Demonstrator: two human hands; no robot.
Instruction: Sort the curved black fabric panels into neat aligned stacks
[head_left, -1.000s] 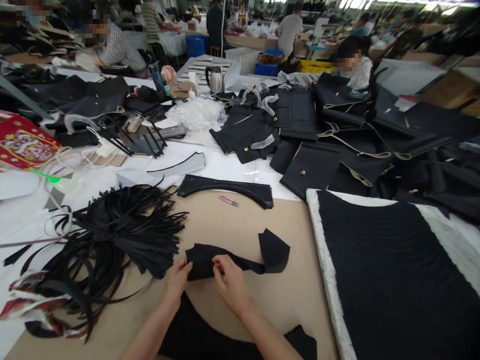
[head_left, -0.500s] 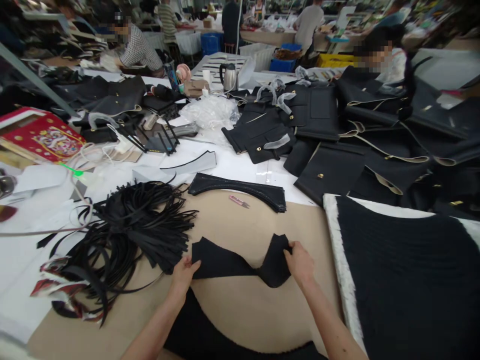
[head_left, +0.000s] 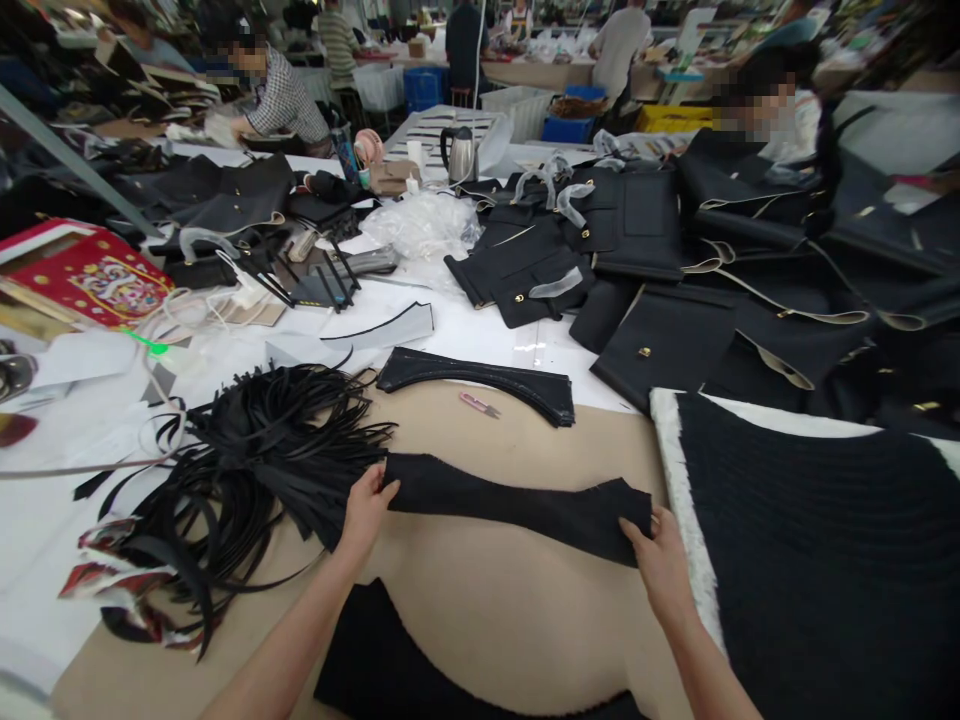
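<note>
A long curved black material panel (head_left: 502,498) stretches between my two hands above the tan work surface (head_left: 517,590). My left hand (head_left: 367,505) pinches its left end, close to a heap of black strips. The right end is held by my right hand (head_left: 660,555), thumb on top and fingers partly hidden behind. Nearest my body lies a larger black curved piece (head_left: 397,660). Beyond the held panel rest pink-handled thread snips (head_left: 478,405) and a stack of similar curved black pieces (head_left: 472,380).
Bundled black strips (head_left: 292,440) cover the left side. At right sits a stack of black sheets (head_left: 825,560) with a white fuzzy edge. Black bag parts (head_left: 667,340), a router (head_left: 319,285) and a kettle (head_left: 459,155) stand farther back. Several people work beyond.
My right hand has moved right, pulling the folded, sagging panel out nearly straight. My left hand has risen slightly away from me with its end.
</note>
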